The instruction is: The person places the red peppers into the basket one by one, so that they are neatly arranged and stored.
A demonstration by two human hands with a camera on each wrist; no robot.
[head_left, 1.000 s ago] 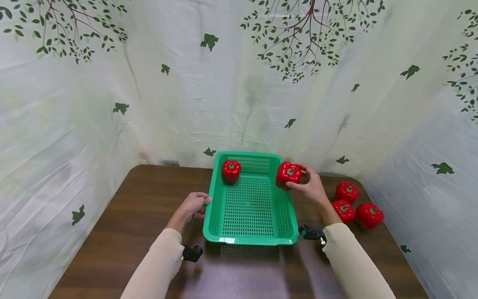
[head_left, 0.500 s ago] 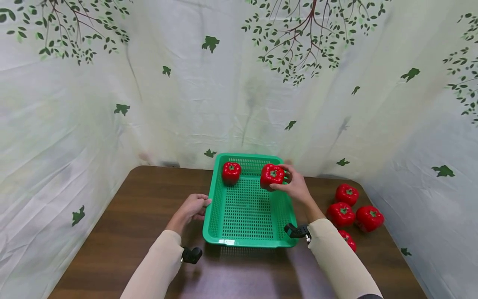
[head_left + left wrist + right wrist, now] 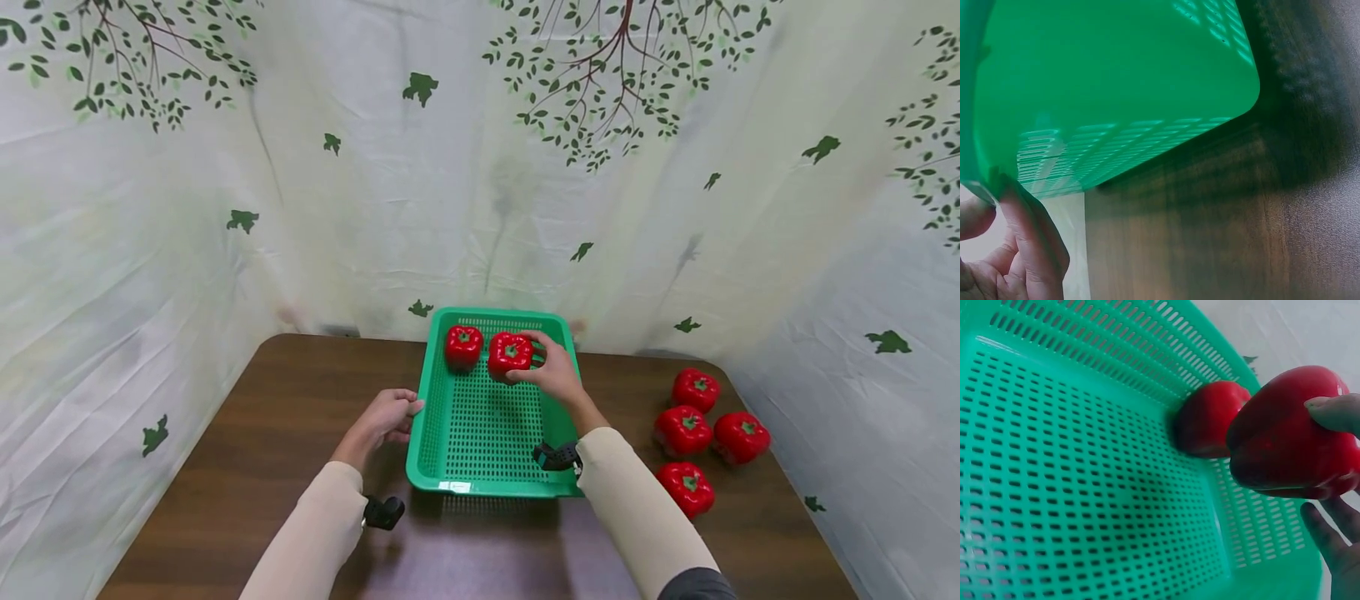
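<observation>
A green perforated plastic basket (image 3: 495,450) stands on the table in the head view. My left hand (image 3: 387,417) pinches its left rim between thumb and fingers; the left wrist view shows the fingers (image 3: 1030,240) at the rim. My right hand (image 3: 557,372) grips a red bell pepper (image 3: 510,354) over the far part of the basket, thumb on the near side, fingers behind. Another red bell pepper (image 3: 463,347) sits in the basket's far left corner, just left of the held one. In the right wrist view the held pepper (image 3: 1294,437) partly overlaps the one in the corner (image 3: 1207,419).
Several more red bell peppers (image 3: 682,430) lie on the right side of the brown wooden table (image 3: 300,400). Behind the table hangs a pale curtain (image 3: 360,225) with a leaf print. Dark cameras (image 3: 384,512) are strapped to both wrists.
My right hand has carried its pepper leftward from the basket's right rim to beside the corner pepper. As the arm moved, a pepper at the lower right came into view. My left hand stayed put.
</observation>
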